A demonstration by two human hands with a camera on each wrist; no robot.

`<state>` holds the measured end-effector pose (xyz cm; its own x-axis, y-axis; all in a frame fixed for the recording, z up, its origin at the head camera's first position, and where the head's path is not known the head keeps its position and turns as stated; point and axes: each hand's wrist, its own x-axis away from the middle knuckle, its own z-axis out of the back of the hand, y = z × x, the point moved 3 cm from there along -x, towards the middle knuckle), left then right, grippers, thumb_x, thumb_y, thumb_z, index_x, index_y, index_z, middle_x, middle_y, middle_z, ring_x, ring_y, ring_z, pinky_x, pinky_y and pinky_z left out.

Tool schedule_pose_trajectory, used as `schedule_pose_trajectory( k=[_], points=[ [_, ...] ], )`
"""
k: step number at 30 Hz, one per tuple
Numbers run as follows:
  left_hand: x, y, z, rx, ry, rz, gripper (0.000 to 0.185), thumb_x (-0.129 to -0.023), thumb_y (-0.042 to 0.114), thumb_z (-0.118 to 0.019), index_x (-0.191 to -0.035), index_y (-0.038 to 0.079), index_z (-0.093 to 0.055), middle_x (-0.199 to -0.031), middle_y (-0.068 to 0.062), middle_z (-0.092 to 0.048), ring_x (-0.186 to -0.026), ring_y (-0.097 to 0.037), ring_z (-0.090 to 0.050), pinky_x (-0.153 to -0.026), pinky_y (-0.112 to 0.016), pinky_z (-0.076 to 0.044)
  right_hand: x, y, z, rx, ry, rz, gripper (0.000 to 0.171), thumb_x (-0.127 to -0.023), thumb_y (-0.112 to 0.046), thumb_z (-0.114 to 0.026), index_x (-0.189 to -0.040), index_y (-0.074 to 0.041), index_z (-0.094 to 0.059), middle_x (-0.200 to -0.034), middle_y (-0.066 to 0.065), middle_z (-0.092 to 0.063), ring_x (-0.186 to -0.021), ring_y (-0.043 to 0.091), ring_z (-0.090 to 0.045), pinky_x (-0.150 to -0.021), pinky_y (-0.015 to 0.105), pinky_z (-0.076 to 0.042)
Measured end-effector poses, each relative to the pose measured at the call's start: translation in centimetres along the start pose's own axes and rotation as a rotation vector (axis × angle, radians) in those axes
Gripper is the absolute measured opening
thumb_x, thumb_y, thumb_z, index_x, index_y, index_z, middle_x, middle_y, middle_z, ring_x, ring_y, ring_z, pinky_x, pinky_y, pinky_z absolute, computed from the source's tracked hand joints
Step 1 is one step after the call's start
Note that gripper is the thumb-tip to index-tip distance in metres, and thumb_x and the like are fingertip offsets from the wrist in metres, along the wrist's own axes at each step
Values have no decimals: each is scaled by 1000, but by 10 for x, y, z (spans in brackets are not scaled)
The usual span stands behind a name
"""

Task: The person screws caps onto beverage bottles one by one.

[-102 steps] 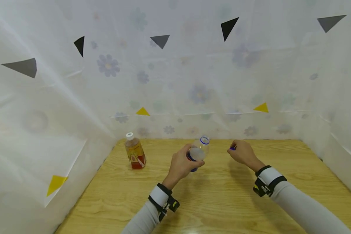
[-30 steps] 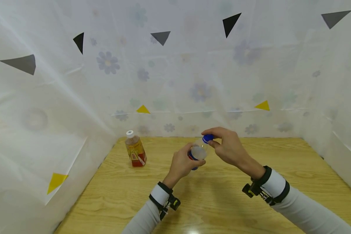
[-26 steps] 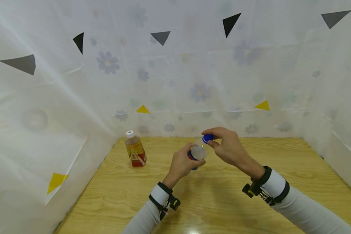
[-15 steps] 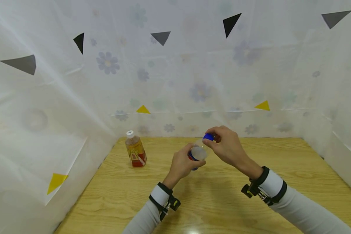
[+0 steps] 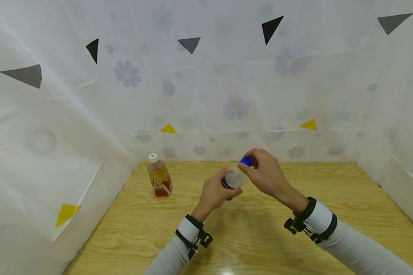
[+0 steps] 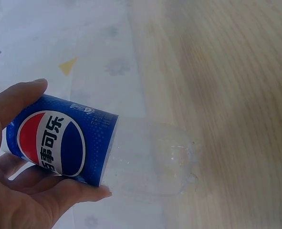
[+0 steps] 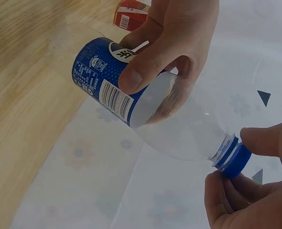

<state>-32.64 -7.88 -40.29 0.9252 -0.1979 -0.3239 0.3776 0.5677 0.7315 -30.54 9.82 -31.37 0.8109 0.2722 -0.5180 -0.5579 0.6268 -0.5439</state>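
Wooden table (image 5: 261,244) inside a white flower-print tent; largest item in play is the clear empty cola bottle (image 7: 164,114) with blue label, held off the table near centre, neck tilted toward 1 o'clock. Left hand (image 5: 216,193) wraps the labelled lower body, thumb over the label, fingers curled beneath. Right hand (image 5: 266,173) at the bottle's 1 o'clock end, thumb and fingertips pinching the blue cap (image 7: 236,161), which sits on the neck threads; whether fully tight cannot be told. Against the oldest head view: then the neck stood open, only the blue ring showing, and the right hand was off at 3 o'clock by the table with the cap in its fingers; now the cap is on the mouth. Over the last second the right-hand fingers have shifted round the cap, a small change, reads as turning it on. Judgement: capping nearly done. Orange tea bottle (image 5: 159,175), white cap, stands at 9 o'clock, unmoved.
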Motion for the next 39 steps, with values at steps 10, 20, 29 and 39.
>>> schedule_pose_trajectory(
  k=[10,20,29,39],
  points=[
    [2,0,0,-11,-3,6,63,-80,39,-86,-135,19,-62,-113,-7,-73,-96,-23,-71,-73,-34,-57,3,0,-1,69,-41,-12,59,-95,-32,-73,-140,0,-54,-113,18,-68,-102,35,-63,-82,50,-53],
    [1,-1,1,-10,5,6,63,-80,38,-87,-134,18,-63,-114,-7,-73,-97,-24,-71,-75,-35,-58,5,-7,1,61,-71,127,52,-95,1,-64,-146,-6,-54,-140,22,-59,-128,45,-54,-101,63,-45],
    [-1,1,0,-16,-1,-2,62,-80,38,-86,-134,19,-62,-114,-6,-73,-97,-23,-71,-75,-32,-57,6,-5,1,27,-39,107,44,-95,11,-53,-135,-3,-62,-133,21,-63,-119,39,-62,-91,54,-55],
    [-2,0,1,-2,-6,2,63,-80,38,-86,-135,19,-62,-116,-7,-72,-100,-24,-71,-77,-37,-57,5,-4,0,36,-18,120,40,-96,10,-55,-133,-1,-64,-130,22,-64,-115,39,-64,-87,51,-57]
  ],
)
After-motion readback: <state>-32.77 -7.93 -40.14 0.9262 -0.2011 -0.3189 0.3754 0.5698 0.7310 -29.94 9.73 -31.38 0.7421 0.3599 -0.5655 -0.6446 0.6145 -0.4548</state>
